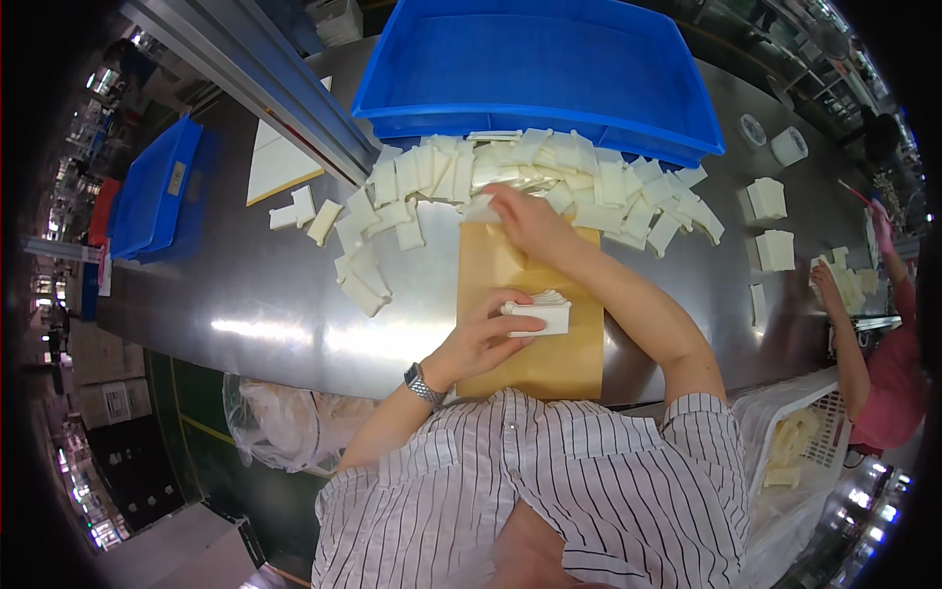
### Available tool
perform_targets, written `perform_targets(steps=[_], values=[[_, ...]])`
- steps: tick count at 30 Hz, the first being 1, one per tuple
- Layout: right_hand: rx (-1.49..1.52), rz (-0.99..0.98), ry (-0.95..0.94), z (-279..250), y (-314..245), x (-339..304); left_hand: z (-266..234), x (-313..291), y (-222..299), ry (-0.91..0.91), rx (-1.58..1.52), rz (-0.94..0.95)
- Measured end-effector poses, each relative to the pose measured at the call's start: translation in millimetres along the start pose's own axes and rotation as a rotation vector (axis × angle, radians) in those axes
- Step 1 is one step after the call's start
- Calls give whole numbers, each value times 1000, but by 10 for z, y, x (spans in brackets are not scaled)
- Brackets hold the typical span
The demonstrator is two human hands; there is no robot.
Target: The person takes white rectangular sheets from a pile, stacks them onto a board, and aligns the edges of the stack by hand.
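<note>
My left hand (489,339) is closed round a small stack of white plastic parts (542,319), held low over a sheet of brown paper (481,373) in front of my body. Farther out, my right hand (530,224) reaches to the near edge of a heap of flat white plastic parts (432,169). Its thumb and fingers pinch a whitish part (478,209) at the paper's far edge. The fingers partly cover that piece. A metal-banded watch sits on my left wrist.
A big blue bin (535,59) stands behind the heap, and another blue bin (157,191) is at the left. A metal post (260,83) rises left of the heap. Small stacks of white parts (775,250) stand right, near a co-worker's arm (846,344). A white basket (829,432) sits lower right.
</note>
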State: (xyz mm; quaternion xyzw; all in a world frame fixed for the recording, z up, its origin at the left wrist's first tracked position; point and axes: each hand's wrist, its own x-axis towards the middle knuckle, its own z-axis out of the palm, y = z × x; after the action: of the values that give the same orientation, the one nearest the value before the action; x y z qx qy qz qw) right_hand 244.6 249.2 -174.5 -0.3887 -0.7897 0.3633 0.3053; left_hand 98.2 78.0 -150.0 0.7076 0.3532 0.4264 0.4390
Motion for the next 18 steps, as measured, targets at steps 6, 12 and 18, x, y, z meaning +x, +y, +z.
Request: perform_targets(steps=[6,12,18], values=[[581,267,308,-352,-95,-244,-17,-1,11,-6,16,39],[868,474,389,-707,101,-1052,68,20,-51,89,249,206],[724,394,479,-714,-8,-1398,56,-6,7,89,322,224]])
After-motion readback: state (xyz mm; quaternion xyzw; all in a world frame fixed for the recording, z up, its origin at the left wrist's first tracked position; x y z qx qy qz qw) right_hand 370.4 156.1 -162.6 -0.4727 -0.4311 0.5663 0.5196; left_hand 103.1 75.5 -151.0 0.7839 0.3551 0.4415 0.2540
